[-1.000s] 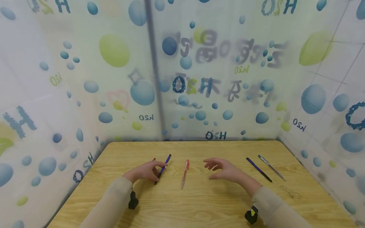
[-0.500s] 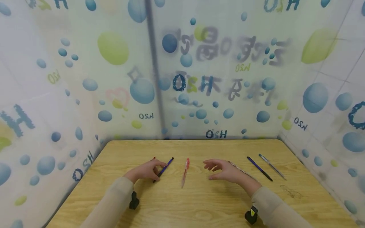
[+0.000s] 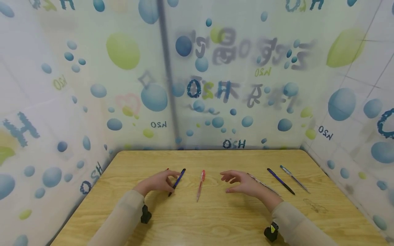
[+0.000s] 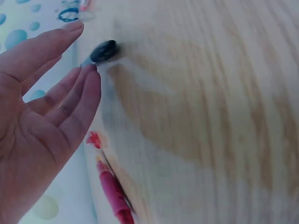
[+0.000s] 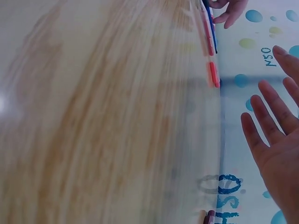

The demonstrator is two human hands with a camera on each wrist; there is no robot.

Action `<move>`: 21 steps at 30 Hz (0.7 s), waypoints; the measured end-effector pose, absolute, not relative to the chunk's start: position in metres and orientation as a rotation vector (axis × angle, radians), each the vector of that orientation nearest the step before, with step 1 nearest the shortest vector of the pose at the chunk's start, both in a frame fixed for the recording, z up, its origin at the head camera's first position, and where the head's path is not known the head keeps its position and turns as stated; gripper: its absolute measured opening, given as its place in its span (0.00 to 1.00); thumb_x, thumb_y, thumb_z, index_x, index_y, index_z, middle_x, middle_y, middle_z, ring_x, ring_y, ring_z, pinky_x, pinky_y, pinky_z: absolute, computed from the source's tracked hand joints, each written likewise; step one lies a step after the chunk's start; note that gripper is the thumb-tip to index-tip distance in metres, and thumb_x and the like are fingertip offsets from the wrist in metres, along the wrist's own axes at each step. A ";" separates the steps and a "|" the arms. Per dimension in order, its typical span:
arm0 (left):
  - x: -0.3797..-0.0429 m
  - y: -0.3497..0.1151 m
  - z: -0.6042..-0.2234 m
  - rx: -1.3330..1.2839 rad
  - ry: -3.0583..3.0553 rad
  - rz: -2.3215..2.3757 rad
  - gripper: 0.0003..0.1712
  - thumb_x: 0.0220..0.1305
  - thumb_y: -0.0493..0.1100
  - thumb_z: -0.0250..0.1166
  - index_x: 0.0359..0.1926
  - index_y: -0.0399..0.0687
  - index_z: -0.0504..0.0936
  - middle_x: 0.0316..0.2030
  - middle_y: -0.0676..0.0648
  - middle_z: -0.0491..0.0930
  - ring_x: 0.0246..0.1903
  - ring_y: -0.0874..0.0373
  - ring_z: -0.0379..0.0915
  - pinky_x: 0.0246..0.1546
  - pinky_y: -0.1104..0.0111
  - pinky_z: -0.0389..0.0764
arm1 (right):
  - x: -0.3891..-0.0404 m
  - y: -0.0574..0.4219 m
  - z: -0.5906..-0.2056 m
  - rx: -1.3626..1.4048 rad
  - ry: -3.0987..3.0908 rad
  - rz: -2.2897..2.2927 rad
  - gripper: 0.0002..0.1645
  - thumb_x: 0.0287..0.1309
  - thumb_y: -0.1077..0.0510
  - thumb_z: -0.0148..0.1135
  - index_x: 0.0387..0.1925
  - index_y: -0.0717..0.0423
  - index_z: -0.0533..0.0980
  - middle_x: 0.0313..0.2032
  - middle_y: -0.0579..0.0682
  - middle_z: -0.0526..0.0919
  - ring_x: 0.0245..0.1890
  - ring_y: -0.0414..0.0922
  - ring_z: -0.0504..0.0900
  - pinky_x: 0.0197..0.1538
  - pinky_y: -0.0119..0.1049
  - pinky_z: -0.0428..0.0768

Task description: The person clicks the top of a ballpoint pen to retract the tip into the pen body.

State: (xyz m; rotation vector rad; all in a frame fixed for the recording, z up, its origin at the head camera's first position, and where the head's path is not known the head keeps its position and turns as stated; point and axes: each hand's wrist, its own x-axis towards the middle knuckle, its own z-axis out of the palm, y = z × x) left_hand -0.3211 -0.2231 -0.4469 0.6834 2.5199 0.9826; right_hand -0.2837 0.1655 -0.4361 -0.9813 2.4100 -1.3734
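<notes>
The right hand (image 3: 243, 185) arches over the wooden table (image 3: 184, 222), thumb and fingers parted. The left hand (image 3: 157, 181) bends likewise, thumb and fingertips apart, beside a blue pen (image 3: 177, 181); contact is unclear. That pen slants, far end rightward, left of a red pen (image 3: 200, 184). Beyond, the backdrop (image 3: 203, 140) carries mirrored "H2O" lettering.

A pale yellow, wood-grained table (image 3: 197, 223) carries, from left to right, a slim red pen (image 4: 112, 191), a blue-and-black pen (image 3: 176, 183), a clear-barrelled red pen (image 3: 200, 185), a partly hidden greyish pen (image 3: 262, 183), a second dark blue pen (image 3: 280, 181) and a clear blue-ended pen (image 3: 294, 178).
</notes>
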 end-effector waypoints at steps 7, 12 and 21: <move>-0.318 -0.213 -0.434 0.703 2.501 1.053 0.41 0.56 0.33 0.72 0.70 0.41 0.66 0.60 0.36 0.70 0.50 0.45 0.75 0.42 0.58 0.79 | -0.286 0.169 -0.432 -0.996 2.402 -1.457 0.35 0.56 0.67 0.68 0.65 0.65 0.68 0.55 0.66 0.76 0.55 0.68 0.71 0.57 0.65 0.67; -0.319 -0.200 -0.430 0.811 2.527 1.052 0.39 0.57 0.33 0.71 0.69 0.40 0.67 0.57 0.35 0.72 0.49 0.43 0.75 0.39 0.60 0.80 | -0.298 0.174 -0.443 -0.983 2.417 -1.487 0.37 0.55 0.68 0.69 0.66 0.62 0.67 0.56 0.61 0.77 0.56 0.65 0.70 0.57 0.64 0.67; -0.315 -0.173 -0.430 0.874 2.530 1.053 0.37 0.58 0.35 0.71 0.68 0.41 0.69 0.55 0.38 0.75 0.50 0.45 0.74 0.45 0.56 0.78 | -0.299 0.176 -0.444 -0.982 2.412 -1.494 0.34 0.56 0.65 0.69 0.65 0.58 0.70 0.56 0.57 0.78 0.56 0.66 0.70 0.57 0.62 0.69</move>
